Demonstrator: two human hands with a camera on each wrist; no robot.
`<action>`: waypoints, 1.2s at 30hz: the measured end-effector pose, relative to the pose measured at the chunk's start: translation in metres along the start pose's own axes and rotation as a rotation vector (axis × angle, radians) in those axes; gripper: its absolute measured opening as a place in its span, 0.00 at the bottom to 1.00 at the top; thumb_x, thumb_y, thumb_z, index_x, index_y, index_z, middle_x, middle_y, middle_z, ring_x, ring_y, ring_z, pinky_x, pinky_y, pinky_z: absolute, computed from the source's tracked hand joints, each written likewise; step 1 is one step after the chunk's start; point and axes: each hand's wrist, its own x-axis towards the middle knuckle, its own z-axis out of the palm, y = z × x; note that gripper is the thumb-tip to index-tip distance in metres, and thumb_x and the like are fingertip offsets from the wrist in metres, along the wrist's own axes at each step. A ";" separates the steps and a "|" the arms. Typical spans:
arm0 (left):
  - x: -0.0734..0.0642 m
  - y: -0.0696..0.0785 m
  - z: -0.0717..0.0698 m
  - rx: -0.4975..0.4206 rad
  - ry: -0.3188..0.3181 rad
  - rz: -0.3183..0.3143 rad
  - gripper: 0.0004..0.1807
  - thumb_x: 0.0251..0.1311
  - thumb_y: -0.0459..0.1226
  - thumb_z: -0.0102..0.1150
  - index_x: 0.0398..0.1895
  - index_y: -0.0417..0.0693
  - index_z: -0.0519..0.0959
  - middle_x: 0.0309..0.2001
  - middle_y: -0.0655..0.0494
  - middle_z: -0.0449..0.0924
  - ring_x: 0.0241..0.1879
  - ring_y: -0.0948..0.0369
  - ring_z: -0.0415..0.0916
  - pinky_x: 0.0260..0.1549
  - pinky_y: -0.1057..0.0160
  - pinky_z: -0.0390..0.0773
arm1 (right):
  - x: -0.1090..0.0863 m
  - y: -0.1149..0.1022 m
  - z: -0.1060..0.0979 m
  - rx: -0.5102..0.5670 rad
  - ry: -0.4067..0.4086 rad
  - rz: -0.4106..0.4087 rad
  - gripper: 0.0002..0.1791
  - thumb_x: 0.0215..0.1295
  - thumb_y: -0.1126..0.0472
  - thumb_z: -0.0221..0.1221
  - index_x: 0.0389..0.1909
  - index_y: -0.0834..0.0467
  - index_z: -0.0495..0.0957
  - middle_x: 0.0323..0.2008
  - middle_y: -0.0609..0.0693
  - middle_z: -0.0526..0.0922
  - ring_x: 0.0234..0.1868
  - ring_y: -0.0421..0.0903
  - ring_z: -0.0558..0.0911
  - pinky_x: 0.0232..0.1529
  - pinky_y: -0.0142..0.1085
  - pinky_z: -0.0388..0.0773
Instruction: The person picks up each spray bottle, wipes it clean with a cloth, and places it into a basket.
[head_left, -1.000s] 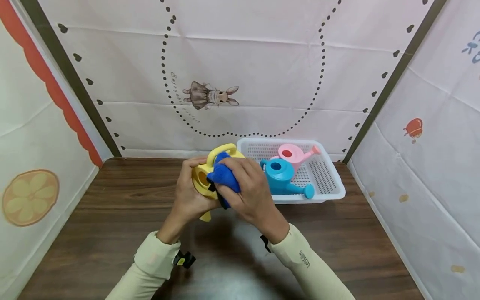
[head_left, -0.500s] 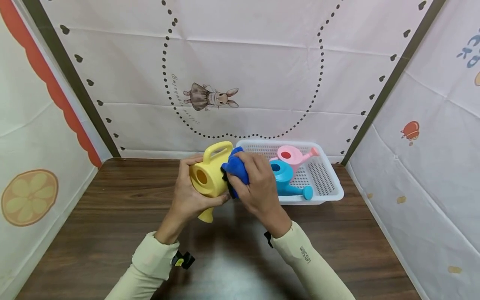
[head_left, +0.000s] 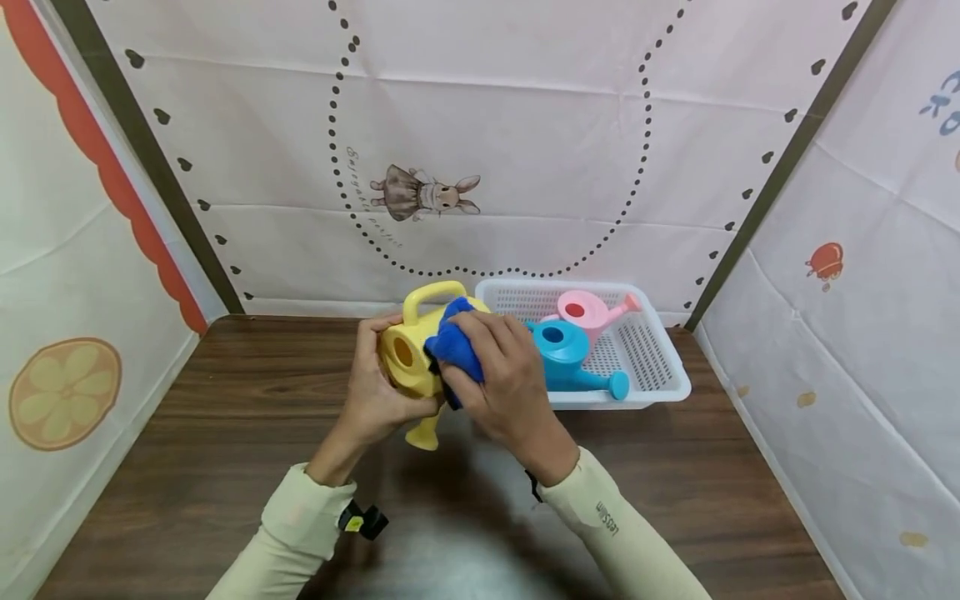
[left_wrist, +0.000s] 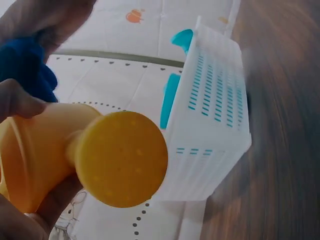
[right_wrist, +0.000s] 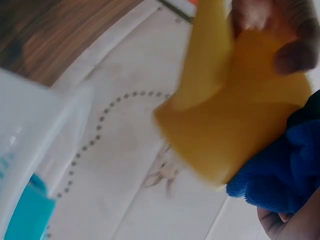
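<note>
A yellow toy watering can (head_left: 411, 354) is held up over the table by my left hand (head_left: 372, 392), whose fingers and thumb wrap its body. Its round sprinkler head (left_wrist: 122, 159) faces the left wrist camera, and its handle points toward the back wall. My right hand (head_left: 506, 383) grips a bunched blue cloth (head_left: 456, 346) with a dark edge. In the right wrist view that cloth (right_wrist: 285, 167) lies against the yellow body near its base. Part of the can is hidden behind the cloth and the right hand.
Right of the hands stands a white perforated basket (head_left: 670, 354). Inside it lie a blue watering can (head_left: 561, 350) and a pink one (head_left: 587, 310). The brown wooden table (head_left: 285, 400) is bounded by printed fabric walls (head_left: 525, 167) at the back and sides.
The cloth in my right hand slid right along the yellow can, then back left over its side. The can turned slightly in my left hand, and its spout shifted a little right.
</note>
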 end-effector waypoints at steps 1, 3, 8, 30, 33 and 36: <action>-0.001 0.001 0.000 0.005 0.021 -0.010 0.59 0.31 0.17 0.84 0.72 0.26 0.60 0.67 0.50 0.75 0.56 0.61 0.82 0.52 0.69 0.87 | 0.000 0.005 0.000 -0.004 0.004 0.018 0.23 0.72 0.57 0.69 0.64 0.60 0.81 0.59 0.59 0.90 0.56 0.58 0.86 0.58 0.52 0.90; -0.002 0.004 -0.001 0.018 0.055 -0.027 0.59 0.30 0.18 0.86 0.71 0.27 0.61 0.68 0.50 0.76 0.56 0.62 0.82 0.51 0.69 0.87 | 0.002 0.014 -0.001 -0.011 0.020 0.071 0.23 0.73 0.58 0.69 0.65 0.61 0.82 0.59 0.61 0.89 0.56 0.60 0.87 0.59 0.55 0.90; -0.003 0.009 -0.003 0.053 0.073 -0.041 0.58 0.29 0.20 0.87 0.69 0.27 0.62 0.68 0.39 0.76 0.55 0.62 0.83 0.50 0.70 0.87 | 0.001 0.030 -0.004 0.020 0.027 0.237 0.23 0.76 0.55 0.66 0.66 0.60 0.83 0.61 0.61 0.88 0.58 0.61 0.85 0.61 0.58 0.89; -0.003 0.001 -0.002 -0.068 -0.019 0.025 0.59 0.32 0.14 0.82 0.71 0.26 0.57 0.67 0.54 0.77 0.59 0.62 0.85 0.56 0.67 0.89 | 0.002 -0.007 -0.006 0.028 0.027 -0.016 0.23 0.72 0.58 0.69 0.64 0.60 0.81 0.58 0.59 0.89 0.55 0.57 0.85 0.57 0.51 0.89; -0.003 0.003 -0.002 -0.081 0.017 0.011 0.57 0.30 0.13 0.82 0.69 0.28 0.59 0.67 0.55 0.79 0.59 0.62 0.86 0.56 0.66 0.90 | 0.004 0.006 -0.007 0.024 0.038 0.050 0.22 0.74 0.58 0.67 0.65 0.61 0.81 0.60 0.61 0.88 0.56 0.60 0.86 0.60 0.55 0.89; -0.004 0.006 -0.002 -0.079 0.048 -0.015 0.56 0.28 0.13 0.82 0.66 0.31 0.62 0.65 0.54 0.81 0.58 0.62 0.86 0.55 0.67 0.90 | 0.003 0.016 -0.006 0.027 0.045 0.127 0.22 0.76 0.57 0.65 0.66 0.61 0.82 0.61 0.61 0.88 0.58 0.61 0.86 0.62 0.57 0.89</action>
